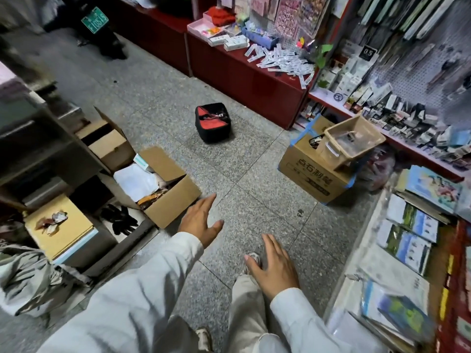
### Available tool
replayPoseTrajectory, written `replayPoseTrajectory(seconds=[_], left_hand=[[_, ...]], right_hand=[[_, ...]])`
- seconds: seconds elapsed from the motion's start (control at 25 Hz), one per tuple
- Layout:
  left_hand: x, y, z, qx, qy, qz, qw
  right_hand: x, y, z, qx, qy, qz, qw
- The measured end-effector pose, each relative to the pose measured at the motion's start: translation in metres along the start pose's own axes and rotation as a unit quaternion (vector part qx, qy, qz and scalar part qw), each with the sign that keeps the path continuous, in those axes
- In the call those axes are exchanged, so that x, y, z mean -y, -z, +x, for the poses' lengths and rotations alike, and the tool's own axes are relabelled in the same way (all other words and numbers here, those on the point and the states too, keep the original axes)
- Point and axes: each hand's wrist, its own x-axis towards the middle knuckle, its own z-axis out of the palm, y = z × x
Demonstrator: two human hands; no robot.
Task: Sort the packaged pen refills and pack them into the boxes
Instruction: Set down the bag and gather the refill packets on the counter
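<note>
I stand on the grey speckled floor (158,103) of a shop, and I place everything from the black and red bag (213,122) that sits in the middle of it.

Beyond the bag runs the long red surface (244,80). The refills (285,62) lie on it in a loose white heap, up and to the right of the bag, well apart from both my hands. Small white boxes (230,42) sit on the same surface just left of the heap.

To the right of the bag stands a printed carton (309,171) with blue tape at its corners; a clear tub (354,142) rests tilted on top of it. To the left of the bag and nearer me is an open carton (163,187) with white paper inside, one flap raised. Further left of that, black gloves (119,220) lie in a shallow tray.

My left hand (200,221) hangs in the air below the bag, near the open carton's corner, its fingers (206,202) spread and flat, holding nothing. My right hand (276,268) hangs lower and to the right, palm down, likewise spread wide and empty. Both sleeves are pale. My shoe (253,258) shows just past the right thumb.
</note>
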Motion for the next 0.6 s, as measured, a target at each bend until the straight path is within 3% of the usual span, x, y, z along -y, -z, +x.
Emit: replayPoseTrajectory(seconds=[0.6], left_hand=[[-0.094, 0.084, 0.381, -0.076, 0.018, 0.031, 0.996]], right_hand=[[0.041, 0.162, 0.382, 0.040, 0.046, -0.047, 0.997]])
